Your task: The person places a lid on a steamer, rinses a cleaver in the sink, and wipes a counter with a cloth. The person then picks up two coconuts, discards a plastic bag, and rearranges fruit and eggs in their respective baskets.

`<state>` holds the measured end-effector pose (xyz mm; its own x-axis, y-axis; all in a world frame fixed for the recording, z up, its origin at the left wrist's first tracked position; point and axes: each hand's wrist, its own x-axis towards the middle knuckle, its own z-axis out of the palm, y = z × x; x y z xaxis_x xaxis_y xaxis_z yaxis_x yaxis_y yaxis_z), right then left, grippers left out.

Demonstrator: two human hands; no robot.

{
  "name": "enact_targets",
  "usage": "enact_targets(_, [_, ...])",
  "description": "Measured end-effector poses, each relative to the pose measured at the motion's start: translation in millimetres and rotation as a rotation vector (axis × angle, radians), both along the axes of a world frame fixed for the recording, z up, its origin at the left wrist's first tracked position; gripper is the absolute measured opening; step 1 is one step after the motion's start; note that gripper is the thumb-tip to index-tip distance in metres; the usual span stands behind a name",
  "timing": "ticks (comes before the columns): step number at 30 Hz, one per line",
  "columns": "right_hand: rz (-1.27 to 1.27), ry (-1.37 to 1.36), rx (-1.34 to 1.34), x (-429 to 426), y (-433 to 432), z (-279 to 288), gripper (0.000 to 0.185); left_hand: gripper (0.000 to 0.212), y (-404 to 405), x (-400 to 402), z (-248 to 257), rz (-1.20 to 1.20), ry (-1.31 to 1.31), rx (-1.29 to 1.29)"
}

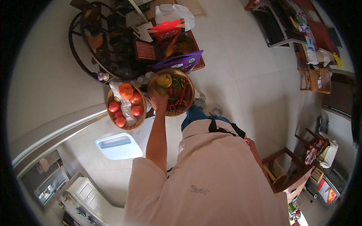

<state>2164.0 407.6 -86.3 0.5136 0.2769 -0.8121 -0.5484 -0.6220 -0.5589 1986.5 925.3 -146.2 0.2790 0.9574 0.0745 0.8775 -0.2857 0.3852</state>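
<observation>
My left hand (157, 99) reaches into a round wicker basket (190, 84) at its left side. Under its fingers is a greenish-yellow fruit (162, 91); whether they grip it is hidden. A larger yellow fruit (164, 80) lies just beyond, and red chili peppers (181, 97) with some green ones fill the right side. To the left, a second wicker basket (143, 116) holds several tomatoes (137, 110), a large orange-red fruit (125, 90) and a crumpled clear plastic bag (127, 111). My right hand (249, 142) hangs beside my hip, partly hidden by my shirt.
Beyond the baskets are a purple pouch (183, 61), a red snack package (167, 29), a white plastic bag (175, 15) and a dark round-framed stand (77, 42). Below the left basket is a pale-blue bin lid (118, 145). Wooden furniture (291, 158) stands at right.
</observation>
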Motion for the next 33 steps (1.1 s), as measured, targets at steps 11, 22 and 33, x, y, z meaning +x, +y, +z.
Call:
enact_targets(11, [-0.025, 0.005, 0.059, -26, -48, -17, 0.019, 0.068, 6, 3, -38, 0.030, 0.300, -0.148])
enact_targets(22, [-0.418, 0.288, 0.122, -39, -75, -70, 0.017, 0.042, -23, 30, -23, -0.238, 0.005, -0.372])
enact_targets(33, [-0.306, 0.184, 0.025, -41, -102, -82, 0.021, 0.027, -22, 67, -39, -0.393, 0.390, -0.665])
